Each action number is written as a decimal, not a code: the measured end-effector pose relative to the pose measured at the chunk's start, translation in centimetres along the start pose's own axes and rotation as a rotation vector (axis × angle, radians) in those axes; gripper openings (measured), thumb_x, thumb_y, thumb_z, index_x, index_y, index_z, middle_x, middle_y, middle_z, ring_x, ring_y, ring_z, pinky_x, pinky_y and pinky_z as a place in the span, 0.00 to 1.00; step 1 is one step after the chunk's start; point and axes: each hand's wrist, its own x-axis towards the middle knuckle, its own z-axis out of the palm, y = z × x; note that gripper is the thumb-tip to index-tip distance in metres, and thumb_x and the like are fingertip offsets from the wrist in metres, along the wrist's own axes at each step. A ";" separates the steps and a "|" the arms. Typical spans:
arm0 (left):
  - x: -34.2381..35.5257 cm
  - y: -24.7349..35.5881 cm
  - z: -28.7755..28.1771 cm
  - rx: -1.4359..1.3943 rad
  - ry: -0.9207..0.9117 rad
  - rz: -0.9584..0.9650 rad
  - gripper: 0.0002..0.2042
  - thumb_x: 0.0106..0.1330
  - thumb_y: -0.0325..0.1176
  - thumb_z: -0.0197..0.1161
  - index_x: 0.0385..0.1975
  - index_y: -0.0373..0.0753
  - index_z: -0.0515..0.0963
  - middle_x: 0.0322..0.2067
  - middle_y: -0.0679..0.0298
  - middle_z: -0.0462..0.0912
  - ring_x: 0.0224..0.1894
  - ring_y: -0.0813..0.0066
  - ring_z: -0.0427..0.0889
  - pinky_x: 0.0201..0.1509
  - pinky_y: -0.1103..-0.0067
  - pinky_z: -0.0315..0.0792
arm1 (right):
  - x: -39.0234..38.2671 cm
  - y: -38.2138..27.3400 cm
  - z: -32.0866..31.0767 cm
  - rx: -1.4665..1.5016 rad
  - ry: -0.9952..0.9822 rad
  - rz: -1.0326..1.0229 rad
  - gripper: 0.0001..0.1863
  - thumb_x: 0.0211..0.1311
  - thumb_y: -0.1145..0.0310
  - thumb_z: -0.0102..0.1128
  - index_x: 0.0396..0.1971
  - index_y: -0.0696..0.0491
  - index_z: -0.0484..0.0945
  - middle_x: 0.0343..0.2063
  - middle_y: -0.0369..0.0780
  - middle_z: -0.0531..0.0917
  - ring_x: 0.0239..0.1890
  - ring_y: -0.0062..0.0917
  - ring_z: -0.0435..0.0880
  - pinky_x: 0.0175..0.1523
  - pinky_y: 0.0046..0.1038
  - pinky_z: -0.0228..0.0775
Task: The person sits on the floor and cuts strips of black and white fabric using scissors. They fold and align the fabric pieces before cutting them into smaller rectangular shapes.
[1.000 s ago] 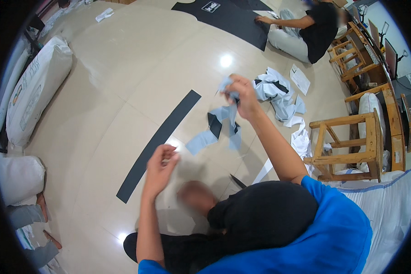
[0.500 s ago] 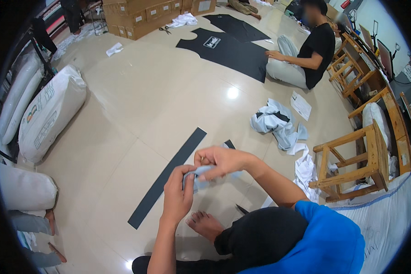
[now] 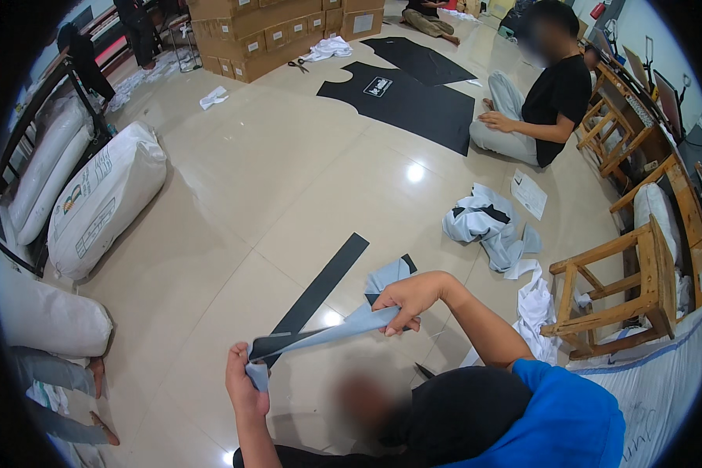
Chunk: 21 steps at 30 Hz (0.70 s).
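A narrow fabric strip [image 3: 331,335], pale blue-grey with a dark side, is stretched between my two hands above the floor. My left hand [image 3: 246,382] pinches its lower left end, where a short flap hangs down. My right hand [image 3: 405,300] is closed on the other end, higher and to the right. Beneath and beyond the strip, a long dark fabric band [image 3: 320,281] lies flat on the tiles. Just past my right hand is a folded blue-grey fabric piece [image 3: 388,274] with dark edges; whether it joins the held strip I cannot tell.
Black cut fabric panels [image 3: 413,105] lie farther off, beside a seated person [image 3: 550,101]. A blue-grey cloth heap [image 3: 483,222], white cloth [image 3: 534,300] and wooden stool [image 3: 612,292] stand right. White sacks [image 3: 105,199] line the left. A dark pointed thing [image 3: 423,370] lies by my knee.
My hands have moved apart, left hand down and to the left, right hand to the right, drawing the bunched fabric out into a long strip. The seated person's hand has drawn back from the black panel.
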 end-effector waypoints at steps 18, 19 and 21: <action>-0.4 -10.3 -10.7 1.228 -0.091 0.312 0.12 0.56 0.25 0.67 0.39 0.37 0.75 0.37 0.53 0.83 0.40 0.53 0.82 0.46 0.67 0.74 | 5.6 11.3 -1.5 -0.435 0.091 0.181 0.25 0.53 0.50 0.74 0.39 0.58 0.83 0.28 0.36 0.85 0.30 0.22 0.81 0.35 0.27 0.71; -0.4 -10.1 -11.3 1.190 -0.100 0.316 0.12 0.56 0.25 0.66 0.39 0.37 0.76 0.37 0.50 0.82 0.40 0.49 0.81 0.46 0.65 0.73 | 5.8 12.2 -1.5 -0.491 0.112 0.183 0.26 0.52 0.49 0.75 0.39 0.57 0.83 0.28 0.37 0.86 0.30 0.23 0.82 0.35 0.27 0.71; -0.2 -9.4 -11.7 1.189 -0.108 0.309 0.10 0.57 0.24 0.65 0.39 0.36 0.77 0.37 0.51 0.82 0.41 0.50 0.81 0.47 0.65 0.73 | 5.3 13.7 -1.7 -0.441 0.128 0.203 0.25 0.52 0.50 0.75 0.40 0.57 0.83 0.28 0.37 0.86 0.30 0.22 0.83 0.35 0.27 0.72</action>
